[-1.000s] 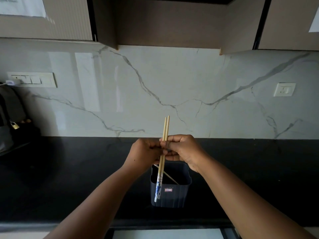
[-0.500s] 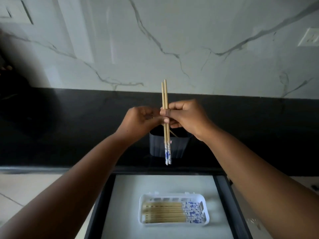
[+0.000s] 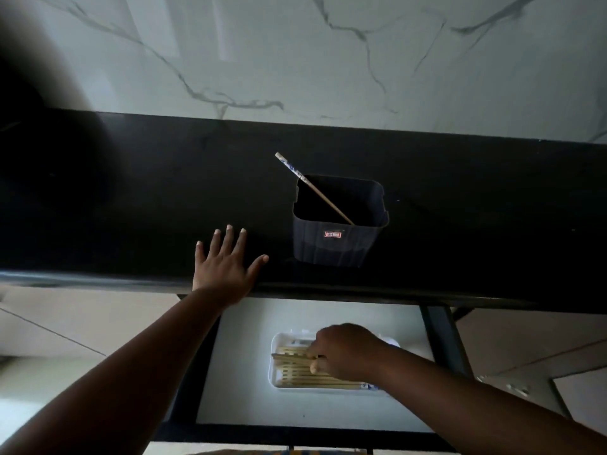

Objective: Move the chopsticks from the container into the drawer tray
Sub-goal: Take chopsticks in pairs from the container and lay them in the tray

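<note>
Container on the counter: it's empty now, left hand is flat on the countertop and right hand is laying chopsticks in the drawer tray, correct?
Not quite. The head view shows the container is not empty: one chopstick leans in it. The rest holds: left hand flat on the countertop, right hand laying chopsticks in the drawer tray.

- The scene is dim overall; the black counter (image 3: 131, 198) shows almost no detail.
- Soft glare streaks the marble wall (image 3: 295, 54), with pale vertical reflections at upper left.
- A dark blurred patch fills the top left corner.
- The white drawer floor (image 3: 243, 372) is the brightest area.
- The counter edge bends with wide-angle distortion.
</note>
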The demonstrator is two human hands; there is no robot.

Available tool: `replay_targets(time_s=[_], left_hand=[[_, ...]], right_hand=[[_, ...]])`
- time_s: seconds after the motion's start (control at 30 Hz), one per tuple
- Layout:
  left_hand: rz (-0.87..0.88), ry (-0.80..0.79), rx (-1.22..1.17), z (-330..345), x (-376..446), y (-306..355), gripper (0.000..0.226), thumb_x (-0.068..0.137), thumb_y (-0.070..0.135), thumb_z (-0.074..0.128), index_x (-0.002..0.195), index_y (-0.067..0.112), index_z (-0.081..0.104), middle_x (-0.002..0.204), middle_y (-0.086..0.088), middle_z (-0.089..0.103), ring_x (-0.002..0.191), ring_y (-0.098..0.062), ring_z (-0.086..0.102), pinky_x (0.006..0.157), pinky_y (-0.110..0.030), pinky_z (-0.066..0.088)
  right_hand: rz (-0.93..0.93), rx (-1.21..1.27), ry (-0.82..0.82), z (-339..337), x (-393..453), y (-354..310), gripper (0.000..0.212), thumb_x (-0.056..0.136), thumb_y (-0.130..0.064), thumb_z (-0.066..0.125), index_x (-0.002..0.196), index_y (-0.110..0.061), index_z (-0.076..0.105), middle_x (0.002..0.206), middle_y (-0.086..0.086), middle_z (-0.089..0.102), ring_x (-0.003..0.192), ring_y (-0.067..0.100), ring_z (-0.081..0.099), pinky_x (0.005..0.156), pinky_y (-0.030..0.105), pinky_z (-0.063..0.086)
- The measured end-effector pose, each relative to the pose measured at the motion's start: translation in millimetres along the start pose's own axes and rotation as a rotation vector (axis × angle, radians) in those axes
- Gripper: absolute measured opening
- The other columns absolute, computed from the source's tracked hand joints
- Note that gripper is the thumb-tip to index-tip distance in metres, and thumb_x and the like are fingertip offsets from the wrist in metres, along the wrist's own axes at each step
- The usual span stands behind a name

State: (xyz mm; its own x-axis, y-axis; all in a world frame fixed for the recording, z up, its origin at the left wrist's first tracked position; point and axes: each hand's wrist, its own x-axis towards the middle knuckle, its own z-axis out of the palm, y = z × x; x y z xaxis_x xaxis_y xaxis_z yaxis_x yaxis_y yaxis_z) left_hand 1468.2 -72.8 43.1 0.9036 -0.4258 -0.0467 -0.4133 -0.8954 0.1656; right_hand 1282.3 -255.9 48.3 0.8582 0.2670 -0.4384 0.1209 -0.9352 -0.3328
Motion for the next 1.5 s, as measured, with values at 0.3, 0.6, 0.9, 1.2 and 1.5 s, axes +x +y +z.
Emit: replay_targets(time_s=[0.3,0.6,0.9,1.2,1.5], left_hand=[[0.01,0.079,0.034,5,3,-2,0.085,0.083,0.077,0.007,0.152,0.028,0.008,0.162,-0.002,0.005,0.149,-0.022,-0.001,0.119,-0.049,0.002],[0.006,0.098,0.03,6,3,-2,0.085,0.083,0.077,0.008,0.152,0.028,0.01,0.162,-0.001,0.006,0.149,-0.021,-0.002,0.119,-0.049,0.002],[0.009,0.11,0.034,6,4,-2,0.085,0.083,0.078,0.008,0.152,0.029,0.01,0.162,-0.001,0.007,0.149,-0.022,-0.001,0.119,-0.049,0.002],[0.011,0.092,0.037,7,4,-3,0.088,0.08,0.079,0.002,0.152,0.028,0.008,0.162,-0.002,0.005,0.149,-0.022,-0.002,0.118,-0.049,0.002],[0.038,0.052,0.038,4,6,-3,0.087,0.083,0.075,0.005,0.153,0.023,0.002,0.162,-0.006,0.0,0.149,-0.025,-0.006,0.12,-0.045,-0.002]], right_hand=[[0.045,-0.119,-0.19,50,30,21,0.021,0.09,-0.016,0.054,0.102,-0.007,0.069,0.103,0.013,0.069,0.093,0.034,0.063,0.077,0.037,0.051],[0.024,-0.175,-0.179,67,44,28,0.013,0.088,-0.013,0.054,0.092,-0.01,0.066,0.09,0.01,0.068,0.08,0.029,0.06,0.065,0.03,0.039],[0.034,-0.216,-0.006,60,51,29,0.02,0.086,-0.008,0.052,0.101,-0.013,0.065,0.098,0.008,0.066,0.086,0.033,0.064,0.066,0.032,0.041],[0.035,0.253,0.001,-73,-10,-17,0.024,0.082,-0.033,0.062,0.105,-0.039,0.066,0.1,-0.013,0.072,0.081,0.001,0.062,0.071,0.024,0.049],[0.225,0.346,0.82,-214,9,-2,0.007,0.083,-0.022,0.066,0.081,-0.025,0.072,0.076,-0.01,0.07,0.072,0.009,0.066,0.071,0.029,0.053]])
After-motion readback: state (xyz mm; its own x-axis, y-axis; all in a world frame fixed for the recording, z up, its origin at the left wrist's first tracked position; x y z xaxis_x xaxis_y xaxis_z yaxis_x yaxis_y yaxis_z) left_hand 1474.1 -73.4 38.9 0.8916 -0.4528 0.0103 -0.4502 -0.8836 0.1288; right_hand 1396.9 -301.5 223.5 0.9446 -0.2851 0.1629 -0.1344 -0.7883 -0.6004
